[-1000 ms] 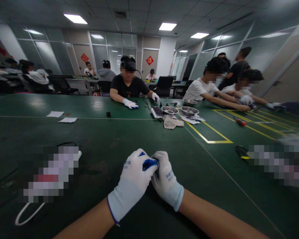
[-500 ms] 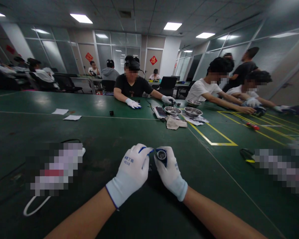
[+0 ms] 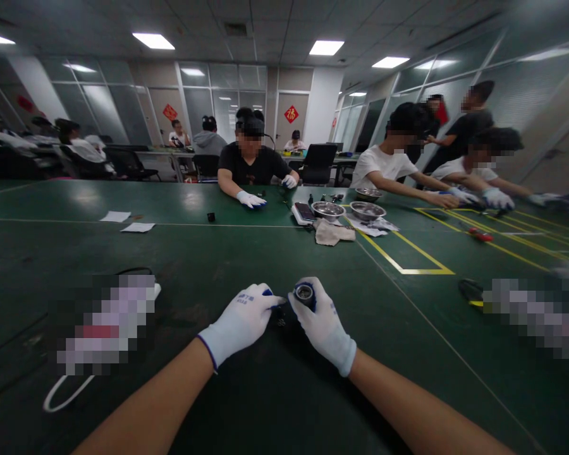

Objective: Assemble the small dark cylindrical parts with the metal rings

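Both my hands wear white gloves with blue fingertips and rest low on the green table (image 3: 275,253). My right hand (image 3: 325,325) grips a small dark cylindrical part (image 3: 304,292) with a shiny round end that faces up. My left hand (image 3: 239,321) lies just left of it, fingers reaching toward a small dark piece (image 3: 281,314) between the hands. Whether the left fingers pinch that piece is hidden.
A blurred-out item (image 3: 104,322) with a white cord lies at my left, another blurred item (image 3: 535,319) at my right. Across the table sit several people in gloves, with metal bowls (image 3: 327,210), a cloth (image 3: 329,232), a phone-like device (image 3: 303,212), paper slips (image 3: 137,227) and yellow tape lines (image 3: 408,259).
My hands have drawn apart: the right one turned the dark part so its round end shows, and the left hand dropped lower and flatter toward the table.
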Demonstrator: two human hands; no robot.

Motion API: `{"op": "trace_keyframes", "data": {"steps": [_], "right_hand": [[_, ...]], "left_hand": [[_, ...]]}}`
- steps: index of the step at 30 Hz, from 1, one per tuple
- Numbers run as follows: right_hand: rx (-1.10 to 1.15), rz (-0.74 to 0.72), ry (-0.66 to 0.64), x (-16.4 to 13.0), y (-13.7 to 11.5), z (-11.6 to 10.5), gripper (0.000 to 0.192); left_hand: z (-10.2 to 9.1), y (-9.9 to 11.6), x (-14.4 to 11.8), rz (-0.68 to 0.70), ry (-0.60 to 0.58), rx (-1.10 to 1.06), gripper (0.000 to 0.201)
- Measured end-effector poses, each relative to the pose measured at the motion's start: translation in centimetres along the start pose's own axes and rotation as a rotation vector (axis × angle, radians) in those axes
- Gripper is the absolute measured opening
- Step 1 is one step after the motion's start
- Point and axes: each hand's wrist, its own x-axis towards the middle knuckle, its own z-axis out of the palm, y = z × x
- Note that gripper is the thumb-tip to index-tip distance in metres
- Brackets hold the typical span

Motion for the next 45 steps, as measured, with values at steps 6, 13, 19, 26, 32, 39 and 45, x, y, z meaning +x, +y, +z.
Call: {"op": "trace_keyframes", "data": {"steps": [6, 13, 19, 26, 32, 39, 45], "right_hand": [[-0.01, -0.056, -0.036, -0.1, 0.2, 0.1, 0.023], [0.019, -0.048, -0.033, -0.2, 0.5, 0.0, 0.028], [0.12, -0.009, -0.058, -0.3, 0.4, 0.4, 0.026], [0.107, -0.032, -0.081, -0.3, 0.6, 0.2, 0.026], [0.07, -0.152, -0.07, -0.5, 0.9, 0.2, 0.017], [-0.005, -0.33, -0.082, -0.8, 0.4, -0.2, 0.01], [-0.049, -0.457, -0.059, -1.1, 0.3, 0.2, 0.014]], "left_hand": [[-0.3, -0.2, 0.3, 0.027, -0.073, 0.153, 0.03], [-0.2, -0.8, 0.5, -0.073, -0.021, 0.073, 0.021], [-0.2, -0.7, 0.3, -0.149, 0.1, -0.046, 0.028], [-1.3, 0.1, -0.4, -0.104, 0.207, -0.345, 0.025], [-2.6, 1.0, -0.7, -0.056, 0.179, -0.72, 0.024], [-3.0, 1.8, -1.1, -0.055, 0.211, -0.886, 0.024], [-2.7, 2.6, -1.6, -0.037, 0.3, -0.737, 0.02]]}}
